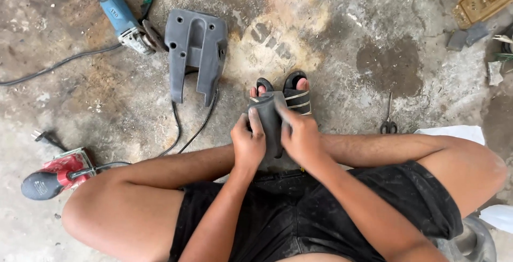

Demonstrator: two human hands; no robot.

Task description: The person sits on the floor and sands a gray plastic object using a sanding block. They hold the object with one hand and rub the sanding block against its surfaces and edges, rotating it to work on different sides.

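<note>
Both hands hold a dark grey curved piece above the sandalled feet, its long axis running away from the body: left hand wraps its near-left side, right hand apparently presses its upper-right edge.

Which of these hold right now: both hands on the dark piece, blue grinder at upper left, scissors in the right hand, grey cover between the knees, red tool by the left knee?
1. Both hands, left hand and right hand, hold the dark curved piece. True.
2. The blue grinder lies on the floor at upper left. True.
3. The scissors are in the right hand. False: they lie on the floor beyond the right leg.
4. The grey cover sits between the knees. False: it lies beside the grinder.
5. The red tool lies by the left knee. True.
</note>
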